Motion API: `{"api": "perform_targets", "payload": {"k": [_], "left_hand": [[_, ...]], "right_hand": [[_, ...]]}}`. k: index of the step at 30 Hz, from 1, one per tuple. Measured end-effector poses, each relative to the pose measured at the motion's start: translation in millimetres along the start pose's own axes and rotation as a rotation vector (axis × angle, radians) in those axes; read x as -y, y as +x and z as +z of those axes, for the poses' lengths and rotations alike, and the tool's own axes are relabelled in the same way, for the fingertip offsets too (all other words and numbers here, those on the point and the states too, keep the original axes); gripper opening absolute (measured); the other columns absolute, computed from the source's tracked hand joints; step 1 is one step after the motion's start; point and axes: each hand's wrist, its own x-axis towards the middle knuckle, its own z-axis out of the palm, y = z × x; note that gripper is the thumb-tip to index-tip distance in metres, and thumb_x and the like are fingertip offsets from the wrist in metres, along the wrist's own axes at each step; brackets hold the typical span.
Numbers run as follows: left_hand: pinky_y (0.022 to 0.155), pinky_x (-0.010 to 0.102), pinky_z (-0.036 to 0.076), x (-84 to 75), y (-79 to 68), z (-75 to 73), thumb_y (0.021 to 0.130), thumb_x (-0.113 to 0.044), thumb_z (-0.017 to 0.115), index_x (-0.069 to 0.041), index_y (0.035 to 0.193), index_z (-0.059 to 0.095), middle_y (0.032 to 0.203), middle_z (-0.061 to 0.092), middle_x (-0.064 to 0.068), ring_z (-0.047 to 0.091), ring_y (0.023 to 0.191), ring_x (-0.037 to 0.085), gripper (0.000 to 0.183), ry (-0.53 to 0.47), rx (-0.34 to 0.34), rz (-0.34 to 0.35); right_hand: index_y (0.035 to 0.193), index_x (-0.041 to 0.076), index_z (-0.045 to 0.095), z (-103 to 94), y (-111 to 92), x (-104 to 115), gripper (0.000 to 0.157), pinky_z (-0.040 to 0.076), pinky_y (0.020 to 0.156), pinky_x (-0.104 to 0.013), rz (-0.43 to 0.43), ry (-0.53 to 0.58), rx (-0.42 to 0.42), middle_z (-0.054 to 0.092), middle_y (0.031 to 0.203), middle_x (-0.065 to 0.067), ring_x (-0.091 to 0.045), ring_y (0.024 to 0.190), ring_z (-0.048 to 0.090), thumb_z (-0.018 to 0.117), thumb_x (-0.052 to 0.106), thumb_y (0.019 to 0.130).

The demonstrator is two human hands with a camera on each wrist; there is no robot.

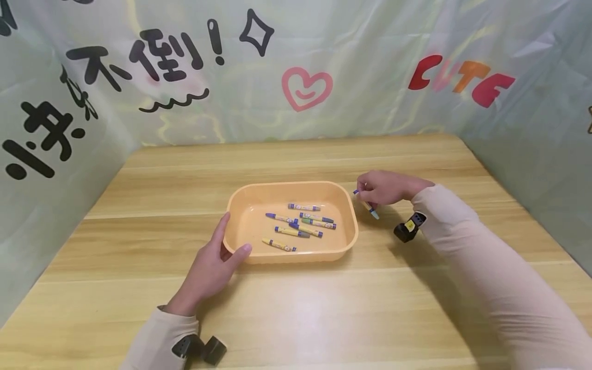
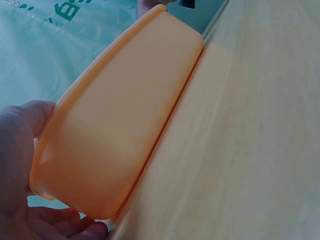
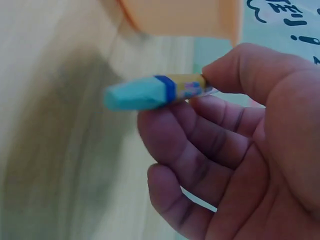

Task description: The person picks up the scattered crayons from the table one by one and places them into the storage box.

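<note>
In the head view, several crayons with yellow-and-blue wrappers lie scattered in a shallow peach plastic tray. My left hand holds the tray's near left corner, thumb over the rim and fingers against the outer wall. To the right of the tray, my right hand pinches a light blue crayon above the table. The right wrist view shows this crayon's turquoise end pointing away from the thumb and fingers. In the left wrist view, the tray's outer side hides the crayons inside.
The tray stands on a wood-grain table. A pale printed cloth with lettering and a pink heart hangs behind and along both sides. Black camera units sit at both wrists.
</note>
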Motion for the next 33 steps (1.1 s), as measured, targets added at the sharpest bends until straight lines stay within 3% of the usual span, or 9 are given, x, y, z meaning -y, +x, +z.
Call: {"api": "perform_targets", "payload": {"k": [6, 12, 19, 33], "left_hand": [[0.100, 0.039, 0.045, -0.7, 0.7, 0.7, 0.095, -0.038, 0.062, -0.010, 0.157, 0.009, 0.146, 0.040, 0.023, 0.050, 0.126, 0.028, 0.086, -0.002, 0.002, -0.007], [0.100, 0.039, 0.045, -1.2, 0.6, 0.8, 0.095, -0.037, 0.063, -0.010, 0.156, 0.009, 0.147, 0.039, 0.024, 0.050, 0.126, 0.029, 0.086, -0.002, 0.002, -0.004], [0.101, 0.039, 0.045, -1.3, 0.6, 0.0, 0.095, -0.038, 0.063, -0.011, 0.157, 0.009, 0.147, 0.039, 0.024, 0.050, 0.126, 0.029, 0.086, 0.003, 0.003, -0.009], [0.101, 0.040, 0.044, -2.1, -0.7, -0.5, 0.094, -0.040, 0.062, -0.012, 0.157, 0.009, 0.148, 0.038, 0.024, 0.049, 0.127, 0.030, 0.087, -0.004, 0.008, -0.020]], "right_hand": [[0.087, 0.005, 0.057, -11.1, 5, 10, 0.014, 0.046, 0.062, -0.032, -0.037, -0.044, -0.079, 0.056, 0.066, -0.002, -0.015, 0.057, 0.052, 0.050, 0.010, 0.097], [0.096, 0.000, 0.059, -18.1, 10, 25, 0.013, 0.045, 0.056, -0.032, -0.021, -0.022, -0.067, 0.056, 0.069, -0.006, -0.014, 0.054, 0.048, 0.049, 0.009, 0.097], [0.096, 0.003, 0.061, -22.0, 19, 45, 0.011, 0.047, 0.062, -0.032, -0.029, -0.078, -0.093, 0.060, 0.076, -0.006, -0.017, 0.064, 0.052, 0.053, 0.009, 0.095], [0.097, 0.005, 0.061, -9.9, 43, 73, 0.009, 0.047, 0.068, -0.033, -0.085, -0.105, -0.059, 0.059, 0.076, -0.002, -0.016, 0.065, 0.053, 0.056, 0.013, 0.096]]}}
